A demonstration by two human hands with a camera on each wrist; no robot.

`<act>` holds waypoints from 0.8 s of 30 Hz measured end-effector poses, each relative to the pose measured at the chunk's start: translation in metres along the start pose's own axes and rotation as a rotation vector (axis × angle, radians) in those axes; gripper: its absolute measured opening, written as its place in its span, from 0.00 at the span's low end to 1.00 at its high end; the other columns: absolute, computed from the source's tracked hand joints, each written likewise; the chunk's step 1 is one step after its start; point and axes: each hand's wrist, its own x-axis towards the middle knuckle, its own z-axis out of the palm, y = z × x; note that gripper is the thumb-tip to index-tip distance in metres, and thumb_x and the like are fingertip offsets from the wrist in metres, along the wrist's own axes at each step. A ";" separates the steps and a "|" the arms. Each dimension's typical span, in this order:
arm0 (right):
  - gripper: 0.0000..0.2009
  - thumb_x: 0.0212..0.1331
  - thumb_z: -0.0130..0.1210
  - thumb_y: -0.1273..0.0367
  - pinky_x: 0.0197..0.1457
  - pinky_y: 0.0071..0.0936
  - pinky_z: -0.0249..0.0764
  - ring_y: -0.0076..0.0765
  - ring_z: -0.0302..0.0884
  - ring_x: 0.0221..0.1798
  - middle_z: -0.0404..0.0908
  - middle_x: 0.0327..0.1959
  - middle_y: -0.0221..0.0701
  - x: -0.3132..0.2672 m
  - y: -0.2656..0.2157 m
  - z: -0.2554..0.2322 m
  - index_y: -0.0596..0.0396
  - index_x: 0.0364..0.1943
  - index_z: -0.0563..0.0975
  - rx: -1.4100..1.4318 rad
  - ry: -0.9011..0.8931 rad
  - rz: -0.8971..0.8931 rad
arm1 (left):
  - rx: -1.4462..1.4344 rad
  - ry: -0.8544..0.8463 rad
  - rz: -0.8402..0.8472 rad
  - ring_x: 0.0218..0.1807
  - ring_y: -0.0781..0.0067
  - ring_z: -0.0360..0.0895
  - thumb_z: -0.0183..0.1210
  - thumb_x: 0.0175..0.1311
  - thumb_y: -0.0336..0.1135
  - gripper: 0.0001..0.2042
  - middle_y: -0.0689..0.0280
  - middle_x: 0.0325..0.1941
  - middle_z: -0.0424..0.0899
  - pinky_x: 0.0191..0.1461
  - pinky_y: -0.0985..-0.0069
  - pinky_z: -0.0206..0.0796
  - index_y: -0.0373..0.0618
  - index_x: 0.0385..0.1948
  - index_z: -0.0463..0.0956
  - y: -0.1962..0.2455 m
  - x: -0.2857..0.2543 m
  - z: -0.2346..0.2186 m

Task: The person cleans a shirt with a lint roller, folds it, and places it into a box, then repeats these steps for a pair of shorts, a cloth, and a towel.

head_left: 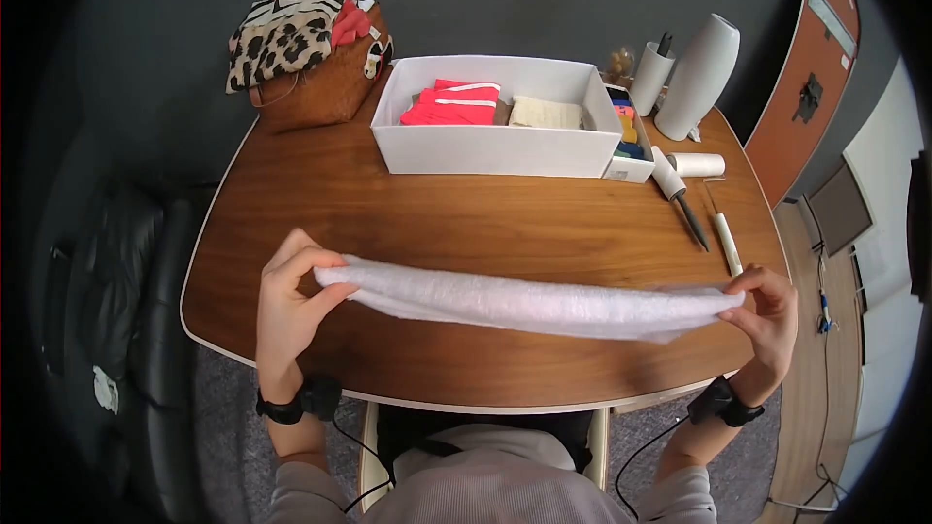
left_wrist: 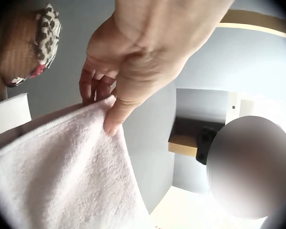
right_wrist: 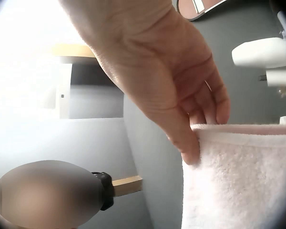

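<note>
A pale pinkish-white towel [head_left: 524, 305] is stretched between my two hands, above the front part of the wooden table. My left hand [head_left: 294, 283] pinches one upper corner between thumb and fingers. At the opposite corner, my right hand [head_left: 767, 311] grips the cloth the same way. In the left wrist view the towel [left_wrist: 81, 167] hangs down from the pinched corner and shows a fuzzy terry surface. The right wrist view has the towel [right_wrist: 243, 176] hanging below the thumb, with a flat hem band along its top edge.
A white box [head_left: 500, 150] with folded red and cream cloths stands at the table's back. Left of it, a brown basket [head_left: 316, 97] holds patterned cloth. To the right are a narrow box [head_left: 631, 168], a white vase [head_left: 697, 78], lint rollers [head_left: 670, 175] and a white-handled tool [head_left: 727, 243].
</note>
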 end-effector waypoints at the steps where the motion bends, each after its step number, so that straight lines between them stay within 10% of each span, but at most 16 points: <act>1: 0.12 0.32 0.66 0.73 0.33 0.20 0.63 0.24 0.69 0.27 0.75 0.24 0.30 0.001 -0.006 -0.001 0.59 0.21 0.74 0.017 0.010 -0.049 | -0.009 -0.002 0.047 0.34 0.76 0.67 0.64 0.36 0.22 0.10 0.64 0.33 0.71 0.38 0.80 0.60 0.36 0.24 0.73 -0.004 0.000 -0.006; 6: 0.12 0.37 0.65 0.68 0.28 0.18 0.55 0.20 0.60 0.25 0.65 0.19 0.23 0.021 -0.013 0.000 0.58 0.19 0.72 0.083 0.034 -0.055 | -0.402 -0.236 -0.127 0.34 0.81 0.67 0.61 0.44 0.23 0.09 0.67 0.31 0.71 0.38 0.83 0.60 0.37 0.25 0.70 -0.006 0.021 -0.011; 11: 0.10 0.44 0.61 0.69 0.24 0.15 0.54 0.15 0.59 0.22 0.66 0.18 0.20 0.082 0.082 0.031 0.58 0.22 0.72 -0.007 -0.147 0.261 | -0.309 -0.346 -0.269 0.31 0.86 0.67 0.59 0.51 0.26 0.08 0.72 0.26 0.72 0.32 0.86 0.60 0.39 0.31 0.68 -0.075 0.051 0.046; 14: 0.09 0.45 0.60 0.70 0.25 0.19 0.61 0.20 0.63 0.21 0.69 0.18 0.23 0.102 0.159 0.059 0.57 0.27 0.72 0.204 -0.029 0.269 | -0.099 -0.304 -0.402 0.39 0.68 0.72 0.62 0.46 0.30 0.20 0.57 0.39 0.74 0.44 0.75 0.64 0.39 0.42 0.67 -0.109 0.052 0.082; 18: 0.18 0.42 0.60 0.70 0.35 0.28 0.69 0.36 0.73 0.34 0.75 0.31 0.36 0.095 0.212 0.035 0.58 0.40 0.72 -0.677 0.406 0.098 | 0.177 -0.545 -0.063 0.60 0.54 0.56 0.64 0.44 0.36 0.32 0.47 0.58 0.59 0.61 0.68 0.51 0.41 0.54 0.61 -0.109 0.044 0.082; 24: 0.33 0.34 0.63 0.55 0.51 0.40 0.64 0.45 0.66 0.51 0.69 0.46 0.39 0.051 0.251 -0.020 0.51 0.49 0.68 -1.218 0.571 0.864 | 0.320 -0.935 -0.037 0.69 0.51 0.34 0.67 0.38 0.47 0.45 0.45 0.67 0.36 0.68 0.68 0.39 0.44 0.61 0.52 -0.116 0.027 0.082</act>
